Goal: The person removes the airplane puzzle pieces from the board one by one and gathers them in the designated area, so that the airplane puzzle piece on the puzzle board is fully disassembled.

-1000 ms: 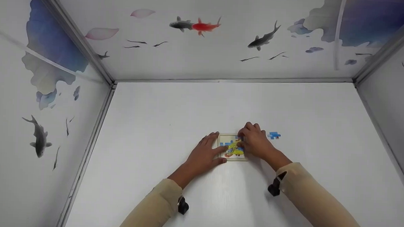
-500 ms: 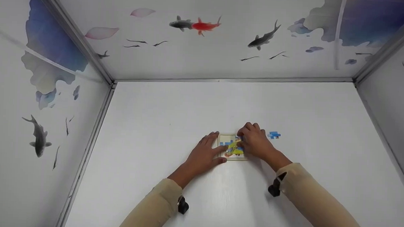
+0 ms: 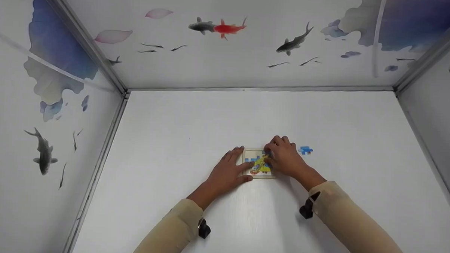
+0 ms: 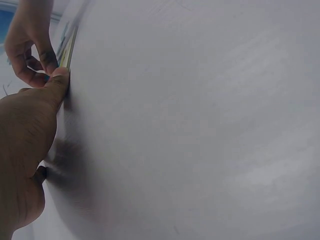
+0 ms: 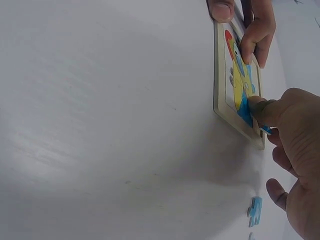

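A small wooden jigsaw tray (image 3: 262, 177) lies on the white table, partly filled with pieces forming a yellow and blue picture (image 5: 242, 80). My left hand (image 3: 229, 172) rests on its left side, fingers extended, with the thumb at the near edge and a finger on the pieces. At the tray's right side, my right hand (image 3: 286, 158) pinches a blue puzzle piece (image 5: 266, 129) between thumb and fingers. That piece is mostly covered by the hand. Bare wood shows in the tray's far left part in the head view.
A loose blue puzzle piece (image 3: 305, 150) lies on the table right of the tray. In the right wrist view, part of another piece (image 5: 251, 236) shows at the bottom edge. Walls printed with fish enclose the table (image 3: 195, 118) at the back and sides.
The right fingers shift very slightly over the tray's right side. The left hand, the tray and the loose piece stay practically where they were.
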`<state>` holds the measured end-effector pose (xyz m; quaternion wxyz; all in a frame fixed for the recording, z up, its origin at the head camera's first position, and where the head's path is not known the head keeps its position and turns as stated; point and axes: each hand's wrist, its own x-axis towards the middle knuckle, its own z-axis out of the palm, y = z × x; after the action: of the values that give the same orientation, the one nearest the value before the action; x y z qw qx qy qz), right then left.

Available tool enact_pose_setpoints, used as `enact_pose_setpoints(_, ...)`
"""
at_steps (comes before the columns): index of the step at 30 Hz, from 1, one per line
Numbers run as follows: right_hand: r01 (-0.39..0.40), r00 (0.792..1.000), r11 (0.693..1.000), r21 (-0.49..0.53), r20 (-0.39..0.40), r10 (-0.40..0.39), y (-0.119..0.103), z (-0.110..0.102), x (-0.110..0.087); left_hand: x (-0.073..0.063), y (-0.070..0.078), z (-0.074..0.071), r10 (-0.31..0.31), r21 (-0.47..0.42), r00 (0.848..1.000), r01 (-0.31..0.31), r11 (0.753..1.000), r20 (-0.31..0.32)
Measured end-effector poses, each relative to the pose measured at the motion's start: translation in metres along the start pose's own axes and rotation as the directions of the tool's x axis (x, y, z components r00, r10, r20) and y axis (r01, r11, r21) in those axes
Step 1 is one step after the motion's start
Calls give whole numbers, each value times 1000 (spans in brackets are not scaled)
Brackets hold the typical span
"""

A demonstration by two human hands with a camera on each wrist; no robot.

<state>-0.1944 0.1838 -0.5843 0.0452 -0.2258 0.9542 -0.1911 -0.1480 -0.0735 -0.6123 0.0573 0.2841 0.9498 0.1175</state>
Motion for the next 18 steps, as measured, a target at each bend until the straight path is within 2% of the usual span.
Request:
enact_pose_setpoints(3, 22, 1000, 999, -33, -7, -22, -1, -2, 0, 1, 0, 0, -9, -5, 1000, 9, 1000, 6)
enact_pose_setpoints(11, 9, 1000, 996, -88, 16, -8, -3, -4, 1, 2, -1, 2, -15, 15, 1000, 14, 1000, 7)
enact_pose_setpoints(18, 19, 1000, 997, -70, -4, -19, 0, -2, -2, 3, -1, 3, -18, 12, 1000, 18, 1000, 13)
